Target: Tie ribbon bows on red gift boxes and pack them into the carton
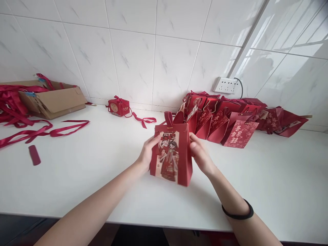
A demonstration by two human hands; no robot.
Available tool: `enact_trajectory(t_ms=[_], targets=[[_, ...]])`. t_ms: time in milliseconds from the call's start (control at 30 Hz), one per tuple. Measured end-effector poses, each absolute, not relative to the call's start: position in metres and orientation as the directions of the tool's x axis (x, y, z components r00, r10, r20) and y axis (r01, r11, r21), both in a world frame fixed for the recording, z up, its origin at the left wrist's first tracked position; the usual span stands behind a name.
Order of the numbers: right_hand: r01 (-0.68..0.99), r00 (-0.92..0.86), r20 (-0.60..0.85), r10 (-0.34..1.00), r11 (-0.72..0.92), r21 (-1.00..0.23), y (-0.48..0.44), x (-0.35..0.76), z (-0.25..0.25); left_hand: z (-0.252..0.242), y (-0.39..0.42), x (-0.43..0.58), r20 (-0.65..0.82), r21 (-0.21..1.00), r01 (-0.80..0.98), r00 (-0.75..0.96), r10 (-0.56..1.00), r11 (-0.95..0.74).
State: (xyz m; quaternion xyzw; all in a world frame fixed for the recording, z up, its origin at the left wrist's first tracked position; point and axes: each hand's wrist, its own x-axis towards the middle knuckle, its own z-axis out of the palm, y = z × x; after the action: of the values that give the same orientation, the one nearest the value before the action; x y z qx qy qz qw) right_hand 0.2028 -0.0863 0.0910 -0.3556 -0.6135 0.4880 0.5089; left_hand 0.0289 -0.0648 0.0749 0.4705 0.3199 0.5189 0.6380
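Between my two hands is a red gift box (169, 155) with a ribbon loop on top and two printed figures on its front panel. My left hand (148, 150) presses against its left side, thumb over the front edge. On the opposite side my right hand (201, 153) grips the box, its fingers partly hidden behind it. The box tilts slightly, and its lower end looks a little blurred. Behind it, close to my right hand, stand several red gift bags and boxes (217, 124) in rows.
A cardboard box (64, 100) with red ribbons (15, 102) spilling out stands at the left. A small red box (119, 106) and a loose ribbon (145, 119) lie near the tiled wall. A dark red strip (34, 155) lies at left. A power strip (225, 85) is on the wall.
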Motion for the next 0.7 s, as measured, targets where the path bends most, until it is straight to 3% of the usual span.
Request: enact_trajectory(t_ms=[100, 200, 500, 700], targets=[[0.106, -0.128, 0.293, 0.948, 0.307, -0.946, -0.084, 0.201, 0.087, 0.074, -0.065, 0.029, 0.239, 0.946, -0.244, 0.074, 0.968, -0.215], [0.078, -0.122, 0.266, 0.956, 0.277, -0.958, -0.082, 0.2, 0.086, 0.074, -0.066, 0.025, 0.324, 0.939, -0.138, 0.054, 0.944, -0.315], [0.02, -0.23, 0.204, 0.952, 0.215, -0.977, -0.088, 0.2, 0.089, 0.072, -0.069, 0.022, 0.344, 0.93, -0.172, 0.102, 0.933, -0.324], [0.319, -0.098, 0.241, 0.965, 0.26, -0.911, -0.079, 0.201, 0.091, 0.065, -0.058, 0.012, 0.341, 0.94, -0.018, 0.106, 0.934, -0.341]])
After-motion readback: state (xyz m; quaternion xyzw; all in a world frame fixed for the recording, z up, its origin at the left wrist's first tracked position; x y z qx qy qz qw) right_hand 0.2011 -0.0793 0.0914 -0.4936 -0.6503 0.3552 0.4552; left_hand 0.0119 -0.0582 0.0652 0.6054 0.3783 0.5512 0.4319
